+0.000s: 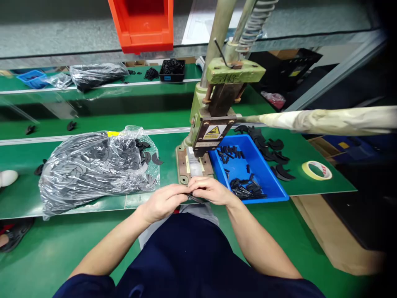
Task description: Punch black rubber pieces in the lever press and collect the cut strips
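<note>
My left hand (166, 201) and my right hand (210, 190) meet at the bench's front edge, just before the base of a green hand press (198, 167). Their fingers pinch a small dark plastic part (195, 199), mostly covered by the fingertips. To the right of the press sits a blue bin (273, 188) with small black pieces (246, 188) in it. A clear plastic bag (93, 169) full of black curved parts lies left of the press, its mouth toward the press.
The press lever (325, 120), wrapped in pale material, sticks out to the right. Loose black curved parts (273, 151) and a tape roll (316, 170) lie beyond the blue bin. An orange bin (145, 41) stands on the shelf above. Another person's foot (15, 236) shows at lower left.
</note>
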{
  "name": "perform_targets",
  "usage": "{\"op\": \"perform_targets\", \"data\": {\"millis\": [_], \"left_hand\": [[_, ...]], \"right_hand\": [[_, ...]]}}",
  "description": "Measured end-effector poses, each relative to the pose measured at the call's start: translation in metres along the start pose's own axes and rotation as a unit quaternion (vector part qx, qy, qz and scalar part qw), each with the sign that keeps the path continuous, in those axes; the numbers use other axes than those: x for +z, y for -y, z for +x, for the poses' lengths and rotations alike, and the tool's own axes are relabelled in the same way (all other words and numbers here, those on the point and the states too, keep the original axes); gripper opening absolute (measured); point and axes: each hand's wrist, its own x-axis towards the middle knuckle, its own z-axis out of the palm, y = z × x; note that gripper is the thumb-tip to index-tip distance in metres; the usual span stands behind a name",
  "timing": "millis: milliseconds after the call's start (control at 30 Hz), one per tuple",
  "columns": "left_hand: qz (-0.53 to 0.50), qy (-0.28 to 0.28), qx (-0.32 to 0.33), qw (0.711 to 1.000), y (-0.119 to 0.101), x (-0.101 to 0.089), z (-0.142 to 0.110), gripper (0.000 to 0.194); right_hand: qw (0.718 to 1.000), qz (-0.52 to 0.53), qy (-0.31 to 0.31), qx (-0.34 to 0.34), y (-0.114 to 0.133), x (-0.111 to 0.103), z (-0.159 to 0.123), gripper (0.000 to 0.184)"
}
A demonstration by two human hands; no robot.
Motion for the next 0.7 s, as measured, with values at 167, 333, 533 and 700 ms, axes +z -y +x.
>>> {"op": "perform_targets", "data": {"millis": [167,333,533,700], "left_hand": [[0.004,-0.048,0.002,0.999,-0.003,-0.001,-0.002,0.033],[0.015,-0.020,0.022,0.999,-0.003,-0.006,-0.002,0.028],[0.010,-0.020,0.007,1.000,-0.004,-0.008,-0.005,0.028],[0.004,-0.006,-0.016,1.000,-0.006,-0.007,-0.004,0.031]], "right_hand": [[0.999,0.017,0.005,-0.044,-0.006,0.004,0.001,0.024],[0.998,0.003,-0.004,-0.055,-0.005,0.002,0.002,0.022],[0.998,-0.016,-0.005,-0.062,0.000,0.005,0.002,0.019],[0.999,-0.017,-0.014,-0.037,-0.002,0.012,-0.002,0.018]]}}
